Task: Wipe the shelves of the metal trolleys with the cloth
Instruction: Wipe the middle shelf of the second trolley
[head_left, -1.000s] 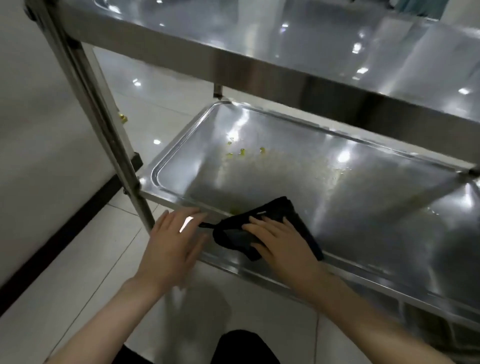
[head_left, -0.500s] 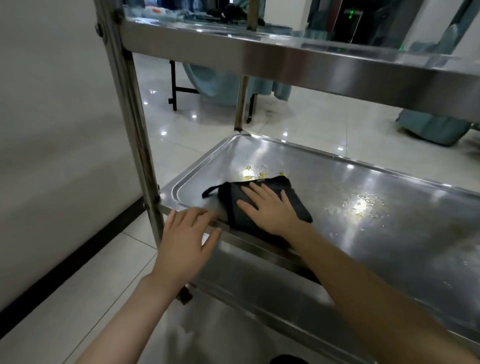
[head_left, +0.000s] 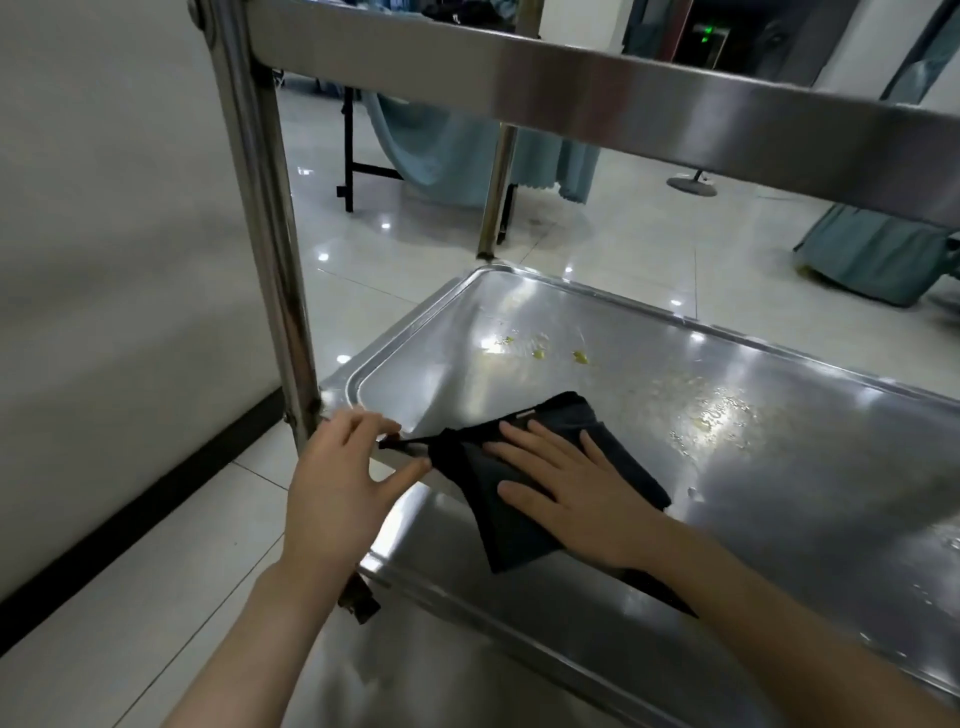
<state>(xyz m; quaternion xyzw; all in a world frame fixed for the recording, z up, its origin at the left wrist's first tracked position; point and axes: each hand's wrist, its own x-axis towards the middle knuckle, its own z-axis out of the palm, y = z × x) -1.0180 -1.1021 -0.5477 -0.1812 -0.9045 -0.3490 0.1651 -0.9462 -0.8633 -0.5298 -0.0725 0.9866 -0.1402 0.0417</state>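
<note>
Prob. a banquet or dining hall, service side: a stainless steel trolley (head_left: 260, 208) w/ tray-type shelves, and yellowish food bits (head_left: 538, 354) on its lower shelf (head_left: 805, 467). Bg has glossy pale floor tiles (head_left: 623, 249) reflecting ceiling lights, plus draped tables (head_left: 447, 156) in teal fabric hanging to the floor, one on black folding legs (head_left: 349, 156). Plain pale wall (head_left: 104, 208) w/ black skirting (head_left: 156, 488) at left; a small green light (head_left: 705, 37) glows in a dark spot far back.

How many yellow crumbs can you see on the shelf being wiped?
3, in a row at the far left of the shelf, beyond the cloth: left crumb, middle crumb, right crumb. More may hide under the cloth or in the wet smear.
</note>
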